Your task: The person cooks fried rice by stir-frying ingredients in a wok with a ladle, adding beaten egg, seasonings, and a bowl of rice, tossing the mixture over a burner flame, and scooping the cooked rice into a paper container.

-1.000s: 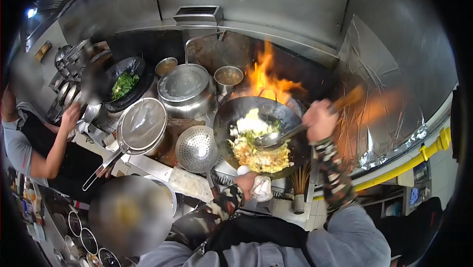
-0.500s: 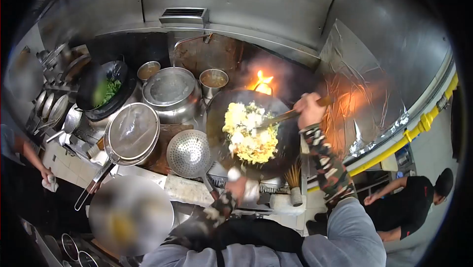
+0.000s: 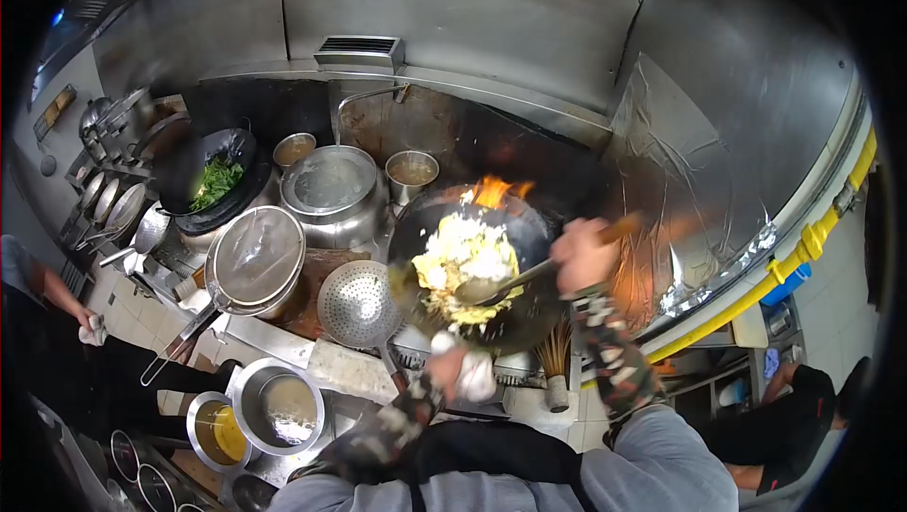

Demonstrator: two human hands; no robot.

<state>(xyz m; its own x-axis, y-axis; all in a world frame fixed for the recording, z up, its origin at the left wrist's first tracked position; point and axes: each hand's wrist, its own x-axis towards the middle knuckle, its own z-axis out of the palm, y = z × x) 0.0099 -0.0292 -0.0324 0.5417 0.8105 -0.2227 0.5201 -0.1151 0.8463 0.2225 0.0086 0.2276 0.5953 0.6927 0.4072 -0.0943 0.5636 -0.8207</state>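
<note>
A dark wok [image 3: 534, 328] sits over the burner, with yellow egg and white rice [image 3: 470, 249] heaped inside. My right hand [image 3: 584, 257], slightly blurred, is wrapped round the wooden handle of a ladle [image 3: 484, 291]. The ladle's bowl lies at the near side of the food. My left hand [image 3: 448, 372] is closed on a folded white cloth [image 3: 472, 377] at the wok's near rim. The cloth hides the exact grip on the rim. Flames [image 3: 496, 193] rise behind the wok.
Left of the wok are a perforated strainer [image 3: 357, 304], a lidded pot [image 3: 331, 179] and a mesh strainer [image 3: 257, 255]. Greens [image 3: 217, 183] lie in another wok. A bamboo brush [image 3: 556, 370] stands near my right forearm. Other people are at both sides.
The wok has shifted toward me and slightly left, and its food has been tossed together. My right hand has lowered with the ladle. The person at right has moved farther right.
</note>
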